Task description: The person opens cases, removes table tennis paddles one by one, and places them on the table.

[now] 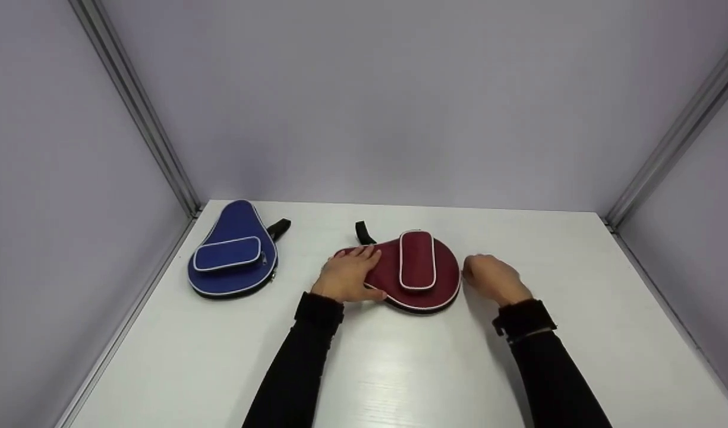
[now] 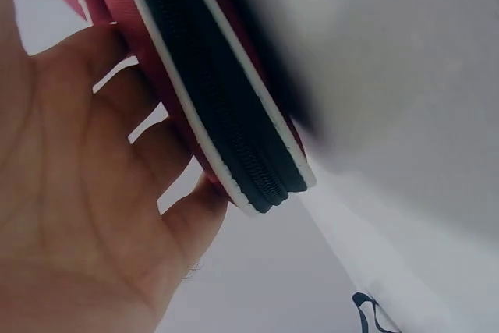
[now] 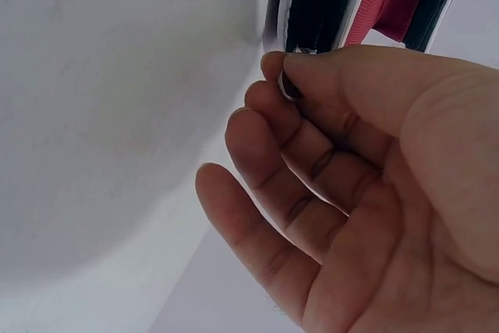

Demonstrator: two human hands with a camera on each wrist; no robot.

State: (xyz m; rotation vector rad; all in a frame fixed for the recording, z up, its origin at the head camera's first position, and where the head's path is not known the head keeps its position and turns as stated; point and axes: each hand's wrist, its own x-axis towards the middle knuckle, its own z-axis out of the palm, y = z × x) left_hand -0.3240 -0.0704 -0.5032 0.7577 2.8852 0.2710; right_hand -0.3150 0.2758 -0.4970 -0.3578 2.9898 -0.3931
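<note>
At the far left corner of the white table [image 1: 381, 362] lies a blue case [image 1: 236, 230], its narrow end toward the far edge and its rounded end toward the near one. A blue pocket [image 1: 227, 254] crosses its face, and a black strap [image 1: 279, 229] sticks out on the right. Next comes the left hand [image 1: 349, 278], laid with fingers extended over the narrow end of a red case [image 1: 390, 267] — this lies around the table's middle, nearer the far edge than the near, narrow end to the left. Its dark loop [image 1: 364, 233] points at the far edge; a red pocket [image 1: 418, 260] sits on the rounded part. Just beside that rounded end, the right hand [image 1: 493, 278] pinches a small dark zipper pull [image 3: 291, 87] between thumb and forefinger — the other fingers loosely bent.
</note>
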